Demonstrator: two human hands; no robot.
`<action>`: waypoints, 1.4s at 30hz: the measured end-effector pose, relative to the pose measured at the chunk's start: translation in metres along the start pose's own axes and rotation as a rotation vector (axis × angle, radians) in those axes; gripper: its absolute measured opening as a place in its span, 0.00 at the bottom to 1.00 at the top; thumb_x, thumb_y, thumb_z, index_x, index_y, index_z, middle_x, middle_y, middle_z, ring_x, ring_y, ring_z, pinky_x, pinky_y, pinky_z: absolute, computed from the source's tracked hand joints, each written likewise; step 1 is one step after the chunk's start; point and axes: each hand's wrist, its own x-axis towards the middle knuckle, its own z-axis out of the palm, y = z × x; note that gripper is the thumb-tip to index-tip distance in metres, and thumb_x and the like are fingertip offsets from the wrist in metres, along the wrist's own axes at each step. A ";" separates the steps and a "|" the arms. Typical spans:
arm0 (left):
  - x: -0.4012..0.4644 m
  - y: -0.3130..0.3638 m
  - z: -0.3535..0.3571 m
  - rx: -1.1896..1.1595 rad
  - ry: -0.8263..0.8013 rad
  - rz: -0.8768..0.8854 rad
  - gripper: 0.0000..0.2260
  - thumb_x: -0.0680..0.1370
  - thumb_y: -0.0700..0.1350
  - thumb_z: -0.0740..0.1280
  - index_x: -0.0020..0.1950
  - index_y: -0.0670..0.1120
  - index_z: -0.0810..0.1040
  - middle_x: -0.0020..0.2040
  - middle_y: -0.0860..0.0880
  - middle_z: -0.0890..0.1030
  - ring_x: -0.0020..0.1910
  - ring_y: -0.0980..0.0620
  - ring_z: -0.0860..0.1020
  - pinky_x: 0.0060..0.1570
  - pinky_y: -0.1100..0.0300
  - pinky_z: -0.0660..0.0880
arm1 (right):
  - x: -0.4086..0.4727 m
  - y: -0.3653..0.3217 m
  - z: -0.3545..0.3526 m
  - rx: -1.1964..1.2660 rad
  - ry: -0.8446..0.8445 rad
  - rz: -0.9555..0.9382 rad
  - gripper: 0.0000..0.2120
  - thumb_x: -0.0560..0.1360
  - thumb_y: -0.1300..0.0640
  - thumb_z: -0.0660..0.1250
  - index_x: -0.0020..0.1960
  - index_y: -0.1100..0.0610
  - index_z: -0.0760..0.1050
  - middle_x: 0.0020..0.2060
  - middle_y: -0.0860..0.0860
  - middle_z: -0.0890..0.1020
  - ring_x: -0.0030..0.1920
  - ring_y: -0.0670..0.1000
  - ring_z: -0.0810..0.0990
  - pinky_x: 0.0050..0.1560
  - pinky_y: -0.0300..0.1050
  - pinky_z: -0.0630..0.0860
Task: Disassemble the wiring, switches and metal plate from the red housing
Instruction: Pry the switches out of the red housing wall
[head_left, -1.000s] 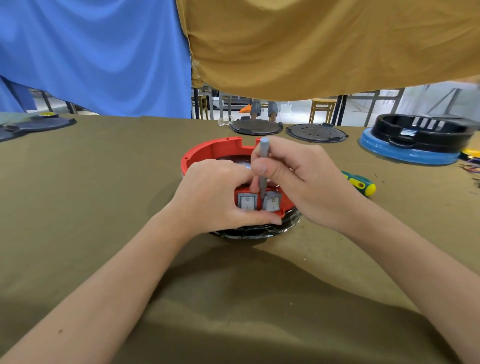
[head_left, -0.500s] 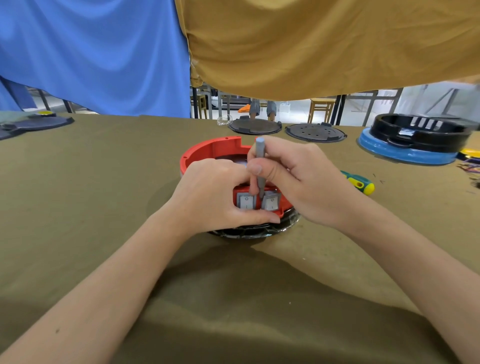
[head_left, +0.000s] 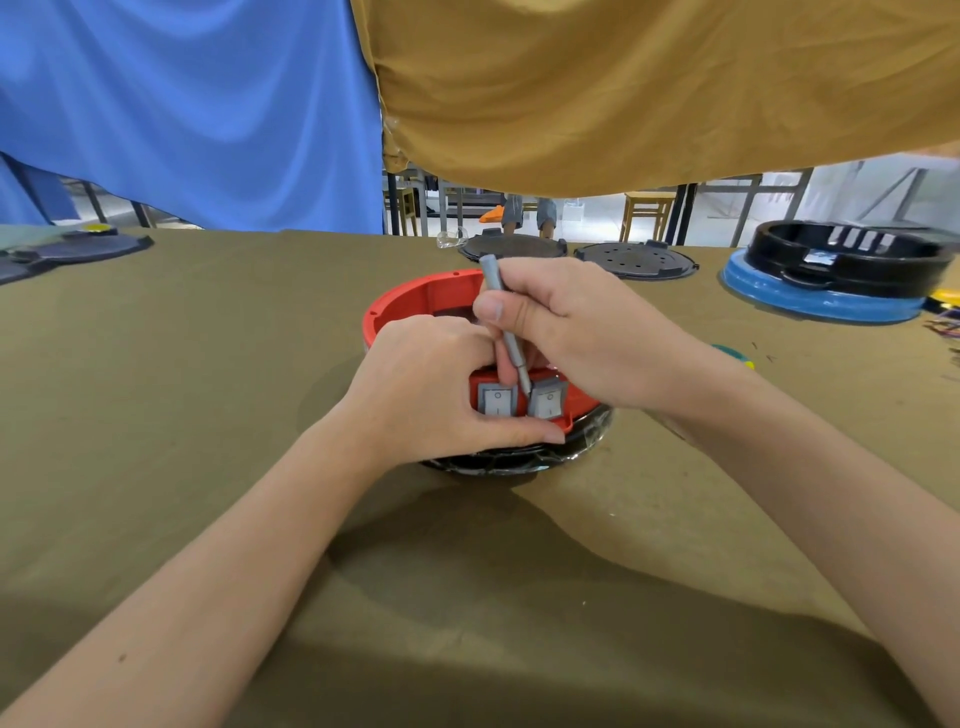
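Note:
The round red housing (head_left: 415, 301) sits mid-table on a black base (head_left: 519, 460). Two grey rocker switches, one on the left (head_left: 497, 401) and one on the right (head_left: 546, 402), sit in its near wall. My left hand (head_left: 431, 387) grips the housing's near edge, thumb lying under the switches. My right hand (head_left: 576, 332) holds a thin grey screwdriver (head_left: 506, 322), its tip down between the two switches. The inside of the housing is mostly hidden by both hands.
A green-and-yellow screwdriver (head_left: 732, 356) peeks out behind my right wrist. At the back lie two black round lids (head_left: 511, 247) (head_left: 636, 260). A black part on a blue ring (head_left: 831, 280) stands far right. A dark plate (head_left: 78, 249) lies far left.
The grey screwdriver's top has tilted left while its tip stays between the switches. My left hand keeps its grip on the housing.

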 end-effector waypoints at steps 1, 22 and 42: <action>0.000 0.001 0.000 -0.002 -0.002 0.002 0.23 0.69 0.72 0.65 0.38 0.52 0.82 0.33 0.56 0.80 0.33 0.55 0.77 0.31 0.58 0.72 | -0.003 0.003 0.000 0.079 0.023 0.002 0.14 0.83 0.51 0.59 0.44 0.57 0.74 0.33 0.49 0.84 0.38 0.48 0.82 0.47 0.51 0.79; 0.000 0.003 -0.007 -0.055 -0.042 0.105 0.14 0.78 0.56 0.64 0.56 0.47 0.80 0.50 0.53 0.78 0.43 0.57 0.74 0.41 0.53 0.76 | -0.071 0.061 -0.016 0.703 0.295 0.176 0.10 0.79 0.60 0.65 0.48 0.68 0.78 0.34 0.58 0.82 0.32 0.53 0.81 0.33 0.43 0.81; -0.002 0.007 0.002 -0.154 -0.011 0.139 0.07 0.78 0.48 0.68 0.48 0.44 0.79 0.49 0.51 0.78 0.47 0.48 0.79 0.39 0.48 0.78 | -0.064 0.091 -0.008 -0.245 0.187 -0.075 0.11 0.75 0.49 0.70 0.46 0.57 0.78 0.49 0.47 0.76 0.51 0.44 0.72 0.52 0.38 0.69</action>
